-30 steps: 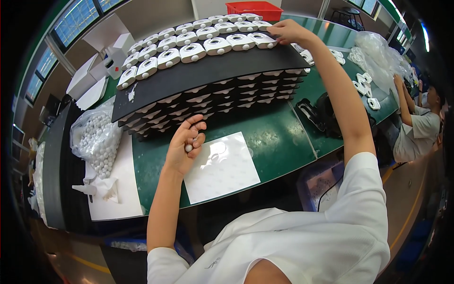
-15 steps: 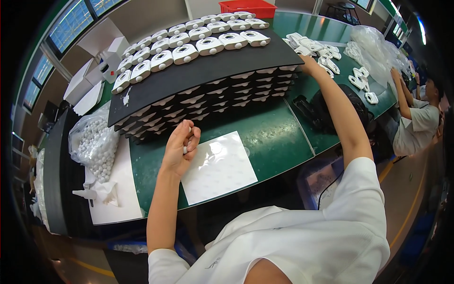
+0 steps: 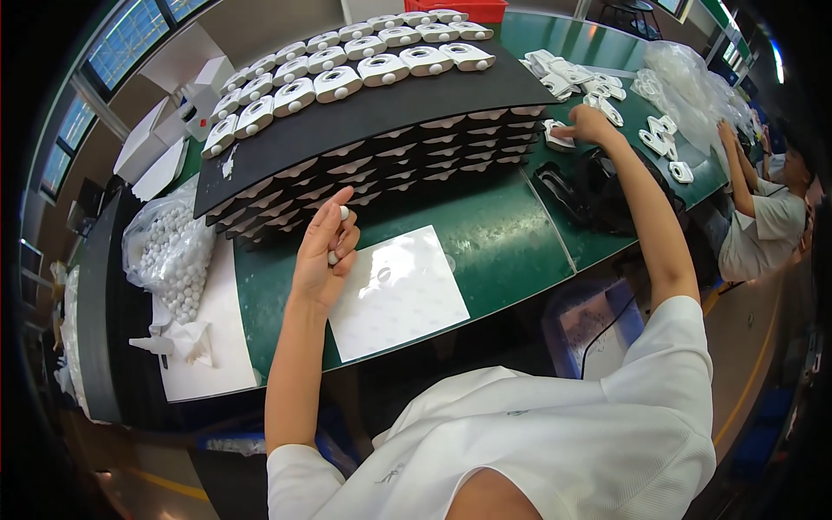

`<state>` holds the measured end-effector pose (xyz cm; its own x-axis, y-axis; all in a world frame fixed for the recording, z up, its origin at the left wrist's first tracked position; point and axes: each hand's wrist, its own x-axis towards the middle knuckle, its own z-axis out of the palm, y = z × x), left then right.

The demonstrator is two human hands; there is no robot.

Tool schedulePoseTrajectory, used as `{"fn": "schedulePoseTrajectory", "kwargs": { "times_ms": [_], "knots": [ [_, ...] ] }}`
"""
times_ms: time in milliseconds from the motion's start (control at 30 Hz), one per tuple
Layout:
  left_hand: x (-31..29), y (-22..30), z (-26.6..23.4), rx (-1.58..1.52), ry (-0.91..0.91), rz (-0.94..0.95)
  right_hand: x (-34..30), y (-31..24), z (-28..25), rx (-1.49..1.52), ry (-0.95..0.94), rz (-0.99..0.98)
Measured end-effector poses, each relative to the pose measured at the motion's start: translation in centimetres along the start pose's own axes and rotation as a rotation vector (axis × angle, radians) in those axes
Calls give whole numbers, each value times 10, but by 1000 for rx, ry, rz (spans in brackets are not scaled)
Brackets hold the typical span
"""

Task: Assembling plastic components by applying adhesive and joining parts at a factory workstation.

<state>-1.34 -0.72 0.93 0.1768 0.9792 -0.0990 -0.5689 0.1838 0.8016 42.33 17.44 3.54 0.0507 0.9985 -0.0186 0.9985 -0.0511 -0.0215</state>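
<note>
Green matting covers the long workbench (image 3: 485, 225), with windows along the far wall. On it stands a stack of black trays (image 3: 390, 147), the top one carrying two rows of white plastic parts (image 3: 347, 61) at its far edge. A white sheet (image 3: 394, 290) lies flat on the mat just in front of the stack.

The left hand (image 3: 322, 260) hovers above the mat at the sheet's left edge, fingers curled together around small white balls (image 3: 343, 213), one pinched at the fingertips and another showing lower in the palm. The right hand (image 3: 589, 126) reaches far out to the right end of the stack, fingers closed on a white piece (image 3: 559, 136) lying on the mat beside a loose pile of similar pieces (image 3: 572, 74).

A clear bag of white balls (image 3: 169, 251) sits at the left. Another person (image 3: 763, 217) works at the right end.
</note>
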Motion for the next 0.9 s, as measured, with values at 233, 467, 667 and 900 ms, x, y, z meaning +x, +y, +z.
{"fn": "schedulePoseTrajectory", "kwargs": {
  "times_ms": [233,467,667,900],
  "knots": [
    [1,0,2,-2,10,3,12,25,-2,70,-129,16],
    [2,-1,-2,42,30,37,-64,4,-40,670,645,-184],
    [-1,1,-4,1,32,36,-168,-110,-29,1396,723,-341],
    [5,0,-7,-33,-22,31,-208,-222,51,1527,-244,-457]
  ]
}}
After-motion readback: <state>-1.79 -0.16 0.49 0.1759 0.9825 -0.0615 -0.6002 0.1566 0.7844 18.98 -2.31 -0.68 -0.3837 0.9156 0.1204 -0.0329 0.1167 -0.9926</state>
